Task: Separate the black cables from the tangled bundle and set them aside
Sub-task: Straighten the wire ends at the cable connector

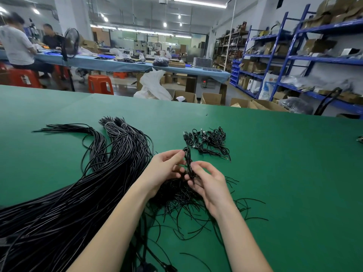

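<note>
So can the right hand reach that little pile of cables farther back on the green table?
Probably yes. The small cable pile lies just beyond the right hand, with bare green table between, though that hand is pinching a cable now.

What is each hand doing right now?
Left hand: pinching the short black cable.
Right hand: fingers curled round the same cable.

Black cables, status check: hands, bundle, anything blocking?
Left hand and right hand pinching one short cable above tangled bundle. Set-aside pile beyond. Long cable hanks left, not obstructing.
</note>
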`<state>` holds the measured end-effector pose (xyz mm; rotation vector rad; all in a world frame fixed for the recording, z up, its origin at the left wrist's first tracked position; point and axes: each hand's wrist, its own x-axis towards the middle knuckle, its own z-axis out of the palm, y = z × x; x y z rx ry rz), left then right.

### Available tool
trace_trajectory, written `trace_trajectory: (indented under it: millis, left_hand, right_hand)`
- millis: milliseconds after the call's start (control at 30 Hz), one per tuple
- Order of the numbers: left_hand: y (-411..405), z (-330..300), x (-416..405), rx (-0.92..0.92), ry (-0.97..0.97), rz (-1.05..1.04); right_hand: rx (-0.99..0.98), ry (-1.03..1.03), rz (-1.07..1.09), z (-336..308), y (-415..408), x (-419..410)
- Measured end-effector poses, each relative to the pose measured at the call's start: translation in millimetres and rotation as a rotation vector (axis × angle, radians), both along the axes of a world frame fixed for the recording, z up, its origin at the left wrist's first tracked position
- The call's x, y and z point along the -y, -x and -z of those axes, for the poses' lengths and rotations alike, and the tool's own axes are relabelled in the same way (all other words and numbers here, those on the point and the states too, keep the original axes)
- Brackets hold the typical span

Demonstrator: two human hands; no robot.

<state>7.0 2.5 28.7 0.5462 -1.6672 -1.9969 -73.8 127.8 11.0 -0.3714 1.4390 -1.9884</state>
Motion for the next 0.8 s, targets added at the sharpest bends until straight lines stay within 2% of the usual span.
trace_trajectory:
  millis: [167,300,367,433,500,667,733,800]
  left_hand:
    - [-8.3,-0.9,13.8,0.079,-0.032,-0.087]
    - [-8.2,-1.6,13.0,0.108,-0.033,-0.029]
    - [-9.0,-1.0,12.4,0.126,-0.015,0.033]
    - [-10.2,-1.0,13.9,0.134,-0.007,0.087]
    - [-11.0,-1.0,17.5,0.127,-0.015,0.105]
    - [-11.1,-0.9,22.3,0.103,-0.018,0.112]
    - [-11.2,-0.1,22.2,0.105,-0.016,0.115]
    - [-11.6,-0.6,21.5,0.105,-0.015,0.116]
  right_hand:
    - [-0.108,-0.075,0.13,-1.1,27.3,14.0]
    - [-0.161,-0.151,0.273,-15.8,67.5,62.7]
    - [-0.308,-0.289,0.325,-17.6,84.1,85.0]
    - [-0.606,-0.639,0.266,-12.9,94.3,94.1]
    - [-0.8,-0.899,0.149,-6.1,97.9,95.6]
    - [-1.035,-1.218,0.029,-1.1,87.4,98.2]
    - [-1.153,-1.245,0.03,-0.7,81.1,99.8]
    - [-1.241,-1.266,-0.058,0.3,76.9,101.6]
